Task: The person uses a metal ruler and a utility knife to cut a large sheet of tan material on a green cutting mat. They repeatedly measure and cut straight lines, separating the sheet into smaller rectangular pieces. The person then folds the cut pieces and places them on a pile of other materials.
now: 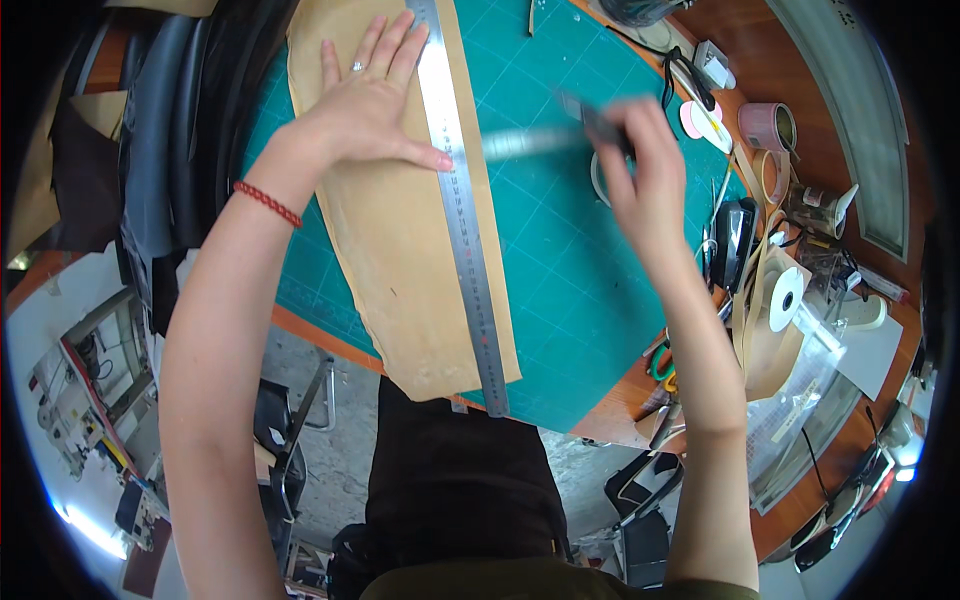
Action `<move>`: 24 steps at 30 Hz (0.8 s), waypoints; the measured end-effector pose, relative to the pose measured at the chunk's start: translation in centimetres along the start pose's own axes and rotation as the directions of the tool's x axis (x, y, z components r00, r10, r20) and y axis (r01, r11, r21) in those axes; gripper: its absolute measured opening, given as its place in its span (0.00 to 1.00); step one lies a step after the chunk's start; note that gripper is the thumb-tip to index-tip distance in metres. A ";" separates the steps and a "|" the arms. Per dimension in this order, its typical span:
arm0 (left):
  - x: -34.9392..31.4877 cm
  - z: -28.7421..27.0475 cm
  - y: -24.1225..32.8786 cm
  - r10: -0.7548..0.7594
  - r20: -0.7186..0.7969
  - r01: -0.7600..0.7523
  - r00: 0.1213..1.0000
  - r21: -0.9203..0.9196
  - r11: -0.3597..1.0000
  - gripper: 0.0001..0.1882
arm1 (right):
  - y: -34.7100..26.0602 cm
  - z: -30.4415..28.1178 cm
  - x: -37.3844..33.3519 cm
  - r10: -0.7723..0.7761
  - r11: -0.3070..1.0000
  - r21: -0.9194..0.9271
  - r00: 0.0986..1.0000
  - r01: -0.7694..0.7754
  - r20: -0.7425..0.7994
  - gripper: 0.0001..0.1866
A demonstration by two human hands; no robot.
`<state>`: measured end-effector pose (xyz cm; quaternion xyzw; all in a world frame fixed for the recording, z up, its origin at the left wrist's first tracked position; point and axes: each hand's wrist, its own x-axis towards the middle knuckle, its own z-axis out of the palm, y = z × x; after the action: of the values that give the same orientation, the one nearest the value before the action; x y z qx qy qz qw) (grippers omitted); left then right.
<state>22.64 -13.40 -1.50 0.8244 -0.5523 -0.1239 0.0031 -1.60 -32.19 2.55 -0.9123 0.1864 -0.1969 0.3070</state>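
Note:
Spread flat, fingers apart, my left hand presses on a long tan sheet of leather, with its thumb and fingertips on a steel ruler. The ruler lies lengthwise over the sheet, close to its right edge, and its near end sticks out past the sheet. To the right, my right hand is closed around a dark-handled tool with a flat grey tip like a cutter's blade; motion smears it. Between this hand and the sheet is a blurred silvery strip that I cannot make out. A green cutting mat lies beneath.
Dark rolled leather hangs along the left side. On the right of the table stand a pink tin, a black stapler, a white spool and green-handled scissors. A white ring lies partly behind my right hand.

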 end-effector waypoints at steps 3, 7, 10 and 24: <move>0.7 1.3 -0.9 0.044 -0.063 -0.040 0.997 0.059 0.997 0.83 | -1.1 -2.6 -9.2 0.080 0.996 0.034 0.983 -0.087 0.167 0.14; 1.2 -1.0 0.3 -0.037 0.195 0.021 0.980 0.083 0.996 0.84 | -1.9 -3.2 -17.0 0.201 0.979 -0.019 0.952 -0.202 0.230 0.15; 1.3 -3.9 1.8 -0.087 0.332 0.051 0.939 0.116 0.992 0.85 | -2.3 -3.5 -19.5 0.253 0.967 -0.016 0.952 -0.254 0.172 0.15; -1.3 -2.6 5.4 -0.154 0.254 0.143 0.955 0.064 0.988 0.84 | -6.1 -2.4 -6.2 0.492 0.847 0.105 0.844 -0.521 0.216 0.20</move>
<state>17.79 -14.65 2.04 0.8402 -0.4872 -0.2176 -0.0968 -6.64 -26.01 6.64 -0.8169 0.3761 -0.0393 0.4354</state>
